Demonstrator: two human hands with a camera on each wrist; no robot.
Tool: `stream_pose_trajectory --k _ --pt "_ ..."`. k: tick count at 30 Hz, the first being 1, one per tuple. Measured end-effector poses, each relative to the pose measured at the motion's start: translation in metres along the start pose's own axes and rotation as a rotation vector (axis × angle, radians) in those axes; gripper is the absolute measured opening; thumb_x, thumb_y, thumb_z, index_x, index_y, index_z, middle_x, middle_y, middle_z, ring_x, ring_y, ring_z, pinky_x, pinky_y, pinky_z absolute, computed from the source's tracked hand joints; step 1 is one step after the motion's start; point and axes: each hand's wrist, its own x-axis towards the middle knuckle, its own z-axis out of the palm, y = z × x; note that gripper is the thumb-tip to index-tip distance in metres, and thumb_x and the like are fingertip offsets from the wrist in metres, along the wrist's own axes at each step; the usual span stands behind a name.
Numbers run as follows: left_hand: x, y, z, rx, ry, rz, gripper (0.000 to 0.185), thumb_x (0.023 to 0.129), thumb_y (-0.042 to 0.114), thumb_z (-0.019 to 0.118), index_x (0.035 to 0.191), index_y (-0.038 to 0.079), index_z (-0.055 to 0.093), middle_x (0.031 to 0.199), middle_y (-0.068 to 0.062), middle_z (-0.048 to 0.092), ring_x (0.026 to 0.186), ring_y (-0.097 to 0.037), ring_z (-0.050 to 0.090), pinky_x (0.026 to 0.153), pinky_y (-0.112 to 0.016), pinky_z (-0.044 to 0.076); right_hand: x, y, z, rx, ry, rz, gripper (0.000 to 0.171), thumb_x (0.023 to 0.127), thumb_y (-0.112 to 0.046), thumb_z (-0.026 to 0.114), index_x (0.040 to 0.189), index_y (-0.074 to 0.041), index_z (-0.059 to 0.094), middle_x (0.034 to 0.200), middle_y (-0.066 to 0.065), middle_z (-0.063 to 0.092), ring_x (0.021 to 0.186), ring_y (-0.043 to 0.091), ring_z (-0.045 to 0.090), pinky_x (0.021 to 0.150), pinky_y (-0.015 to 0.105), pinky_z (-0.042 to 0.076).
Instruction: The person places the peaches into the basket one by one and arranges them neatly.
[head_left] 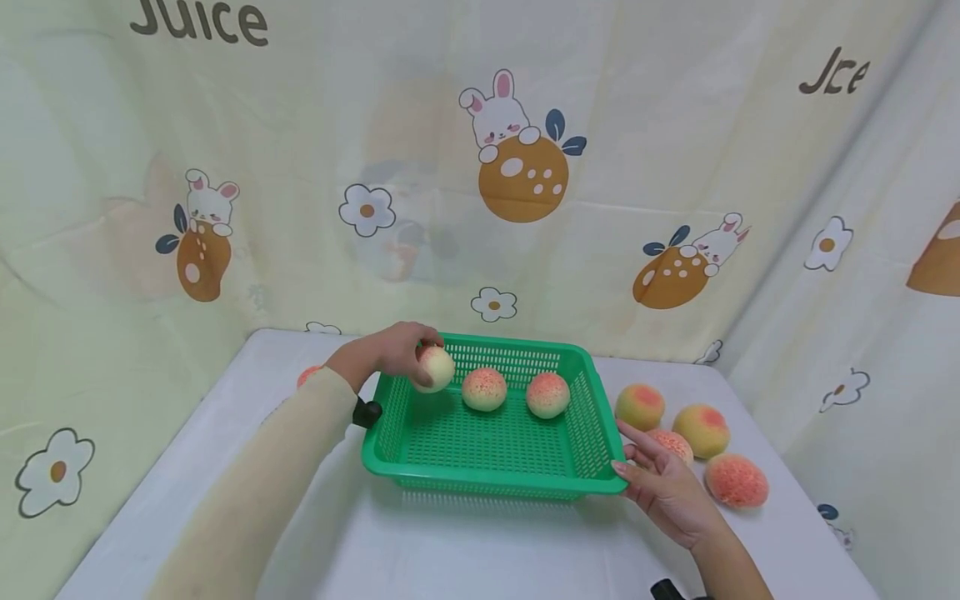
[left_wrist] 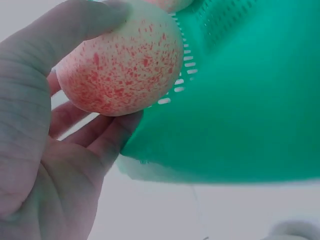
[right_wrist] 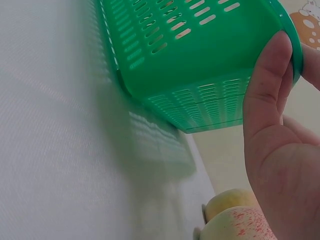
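Note:
Over the left end of a green plastic basket (head_left: 487,475), my left hand (head_left: 393,350) grips a pale, red-speckled peach (head_left: 437,369) between thumb and fingers. Its speckled side (left_wrist: 125,70) faces the left wrist camera. Inside the basket sit a second peach (head_left: 483,389) and a third peach (head_left: 548,395), side by side toward the back. My right hand (head_left: 667,492) pinches the basket's rim at the front right corner. In the right wrist view the thumb (right_wrist: 275,55) presses the outside of that rim, and the basket wall (right_wrist: 200,60) tilts up from the white table.
Right of the basket lie several more peaches, among them a yellow one (head_left: 640,407) and a redder one (head_left: 737,481) near my right hand. Another peach (head_left: 307,376) shows partly behind my left forearm. A printed curtain (head_left: 420,275) hangs behind the white table (head_left: 480,550).

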Motion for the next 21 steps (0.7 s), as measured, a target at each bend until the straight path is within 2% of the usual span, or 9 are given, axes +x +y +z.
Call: stream_pose_trajectory --k 7,16,21 --pt "0.005 -0.004 0.0 0.045 -0.015 0.018 0.053 0.081 0.017 0.082 0.13 0.011 0.062 0.124 -0.009 0.063 0.106 -0.024 0.059 0.09 -0.04 0.055 0.0 -0.001 0.0 -0.011 -0.002 0.002 0.069 0.104 0.001 0.053 0.163 -0.011 0.02 0.109 -0.004 0.064 0.099 0.009 0.071 0.09 0.029 0.061" --pt "0.015 0.0 -0.002 0.183 -0.116 0.021 0.051 0.082 0.015 0.083 0.131 0.012 0.067 0.126 -0.007 0.066 0.108 -0.022 0.059 0.093 -0.039 0.055 -0.001 -0.002 0.001 -0.007 0.003 0.007 0.066 0.104 0.001 0.052 0.162 -0.013 0.026 0.109 -0.004 0.063 0.099 0.009 0.071 0.09 0.029 0.061" --pt "0.019 0.005 -0.002 0.222 -0.159 0.006 0.049 0.083 0.009 0.081 0.13 0.013 0.068 0.126 -0.006 0.067 0.107 -0.021 0.06 0.092 -0.039 0.056 -0.001 -0.003 0.001 -0.022 0.006 0.007 0.068 0.104 0.0 0.053 0.163 -0.01 0.021 0.109 -0.004 0.063 0.099 0.009 0.071 0.09 0.029 0.061"
